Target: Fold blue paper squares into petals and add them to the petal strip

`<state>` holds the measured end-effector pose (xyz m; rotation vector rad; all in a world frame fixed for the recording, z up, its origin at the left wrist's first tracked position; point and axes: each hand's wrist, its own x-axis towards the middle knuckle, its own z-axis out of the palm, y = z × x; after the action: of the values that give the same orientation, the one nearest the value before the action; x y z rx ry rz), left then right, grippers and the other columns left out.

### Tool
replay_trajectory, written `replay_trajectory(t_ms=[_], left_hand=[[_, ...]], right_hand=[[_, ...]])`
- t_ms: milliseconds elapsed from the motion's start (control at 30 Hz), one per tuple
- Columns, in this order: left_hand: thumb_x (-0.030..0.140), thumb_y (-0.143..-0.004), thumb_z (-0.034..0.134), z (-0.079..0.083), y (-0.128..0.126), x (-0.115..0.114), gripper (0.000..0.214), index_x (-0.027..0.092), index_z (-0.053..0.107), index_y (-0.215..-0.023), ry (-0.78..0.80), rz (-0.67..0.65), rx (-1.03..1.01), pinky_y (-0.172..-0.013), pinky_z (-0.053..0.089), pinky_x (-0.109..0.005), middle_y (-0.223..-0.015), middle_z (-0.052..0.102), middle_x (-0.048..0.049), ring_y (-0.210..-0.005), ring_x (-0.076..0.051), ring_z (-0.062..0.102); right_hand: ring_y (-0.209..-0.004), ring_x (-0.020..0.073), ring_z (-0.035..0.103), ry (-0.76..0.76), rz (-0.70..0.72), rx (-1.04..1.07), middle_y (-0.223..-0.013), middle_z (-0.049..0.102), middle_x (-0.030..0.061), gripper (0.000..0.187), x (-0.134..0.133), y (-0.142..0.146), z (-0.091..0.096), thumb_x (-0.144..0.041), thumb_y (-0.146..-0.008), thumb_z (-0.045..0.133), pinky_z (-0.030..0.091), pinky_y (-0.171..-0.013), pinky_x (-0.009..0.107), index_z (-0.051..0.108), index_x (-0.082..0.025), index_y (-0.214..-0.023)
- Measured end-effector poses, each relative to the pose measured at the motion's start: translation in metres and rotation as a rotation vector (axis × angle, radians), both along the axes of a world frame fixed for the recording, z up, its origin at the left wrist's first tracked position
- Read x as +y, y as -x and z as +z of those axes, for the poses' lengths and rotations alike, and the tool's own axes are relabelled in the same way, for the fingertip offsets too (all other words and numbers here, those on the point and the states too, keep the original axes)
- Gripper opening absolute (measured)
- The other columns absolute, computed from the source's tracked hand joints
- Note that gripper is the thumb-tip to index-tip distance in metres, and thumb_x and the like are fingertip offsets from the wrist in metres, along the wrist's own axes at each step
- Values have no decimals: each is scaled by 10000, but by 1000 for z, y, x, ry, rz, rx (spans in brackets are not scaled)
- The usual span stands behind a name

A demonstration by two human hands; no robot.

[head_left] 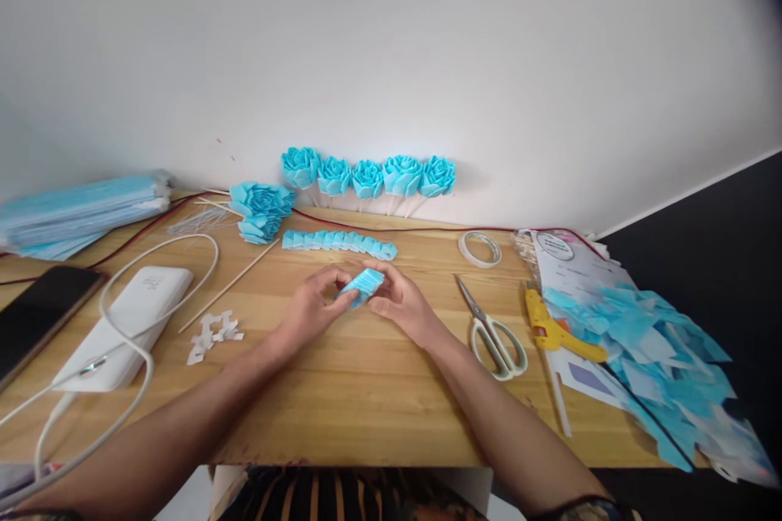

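Observation:
Between my two hands, above the middle of the wooden table (366,391), is a small light-blue stack of folded pieces (367,283). My left hand (318,301) pinches its left side with thumb and fingers. The right side is gripped by my right hand (400,301), its thumb low and its fingers partly hidden behind the stack. Just beyond my hands lies a row of overlapping folded blue petals (339,242). Scissors (494,332) with pale handles rest to the right of my right hand.
Blue flowers on sticks (367,179) lean against the wall; more flowers (261,207) lie left. A tape roll (480,249), a yellow glue gun (550,327) and blue scraps (653,350) are right. Left are a power bank (125,326), phone (49,313), wooden stick (229,286) and paper bits (213,334).

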<state>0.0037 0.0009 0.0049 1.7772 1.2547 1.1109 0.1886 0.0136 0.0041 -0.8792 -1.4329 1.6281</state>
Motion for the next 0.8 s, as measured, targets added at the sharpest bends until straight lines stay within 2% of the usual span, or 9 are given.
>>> replay_trajectory(t_ms=[100,233,367,433,633,733,800], left_hand=[[273,-797,603,-1,0,0,116,167,579,-755,8,16,-53,-713,441,-256,-743,616,-17,-737,-157,578],[288,-813,598,1,0,0,138,154,606,-779,46,-35,-82,-726,445,-267,-770,632,-33,-761,-165,586],[297,-809,606,6,3,0,155,151,625,-857,79,-47,-93,-754,447,-275,-830,645,-44,-806,-174,585],[295,-814,597,7,4,0,149,149,626,-830,103,-55,-86,-750,442,-276,-818,640,-43,-799,-173,581],[308,-801,602,2,6,3,169,149,591,-745,225,-82,-206,-663,438,-249,-734,601,-16,-699,-144,549],[322,-790,613,-3,6,4,181,153,576,-733,252,-61,-268,-633,436,-239,-709,581,-7,-672,-136,535],[326,-779,619,-3,5,4,187,155,571,-723,247,-46,-269,-628,435,-239,-702,577,-6,-670,-138,532]], right_hand=[[-894,154,616,-13,-84,-37,-982,641,10,477,-2,4,-5,-330,-736,730,482,-815,282,543,-251,-1169],[-886,163,615,-141,-190,-180,-954,642,20,418,-5,4,-3,-306,-798,665,486,-816,297,541,-247,-1193],[-911,174,619,-220,-216,-302,-988,649,29,433,-8,4,4,-255,-796,654,483,-849,316,534,-245,-1212],[-910,174,621,-234,-210,-333,-985,653,27,445,-8,5,5,-230,-786,656,478,-862,321,537,-244,-1214],[-857,164,628,-133,-146,-209,-912,666,19,405,-6,6,2,-286,-814,637,494,-815,308,557,-226,-1206],[-923,174,630,-46,-98,-91,-981,676,35,428,-4,6,1,-318,-809,647,484,-852,318,548,-225,-1215],[-987,187,617,1,-59,-21,-1051,666,42,502,-3,7,0,-325,-753,706,480,-866,318,535,-232,-1215]])
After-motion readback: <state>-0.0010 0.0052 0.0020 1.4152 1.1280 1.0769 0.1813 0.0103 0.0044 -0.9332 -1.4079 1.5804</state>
